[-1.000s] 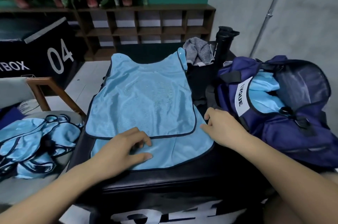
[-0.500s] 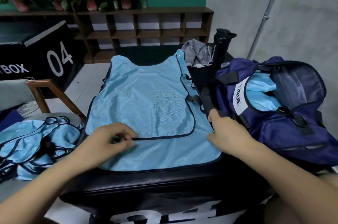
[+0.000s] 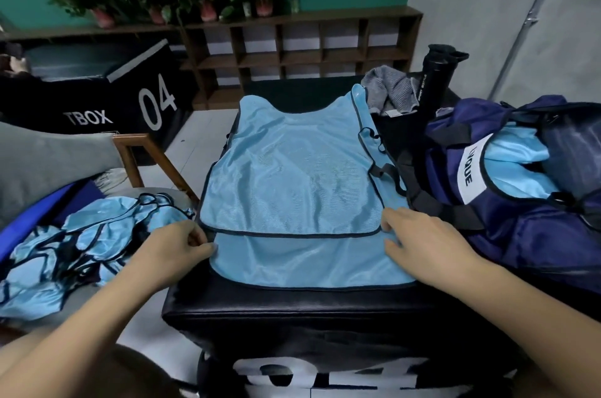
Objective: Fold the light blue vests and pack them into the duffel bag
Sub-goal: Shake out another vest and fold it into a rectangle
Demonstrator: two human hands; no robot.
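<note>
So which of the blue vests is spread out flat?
The vest on the black box; the pile at left is crumpled, another is bunched inside the duffel bag.

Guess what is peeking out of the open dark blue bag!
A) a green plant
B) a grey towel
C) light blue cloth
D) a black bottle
C: light blue cloth shows in the open top of the duffel bag, while the grey towel and the black bottle sit outside it, further back.
</note>
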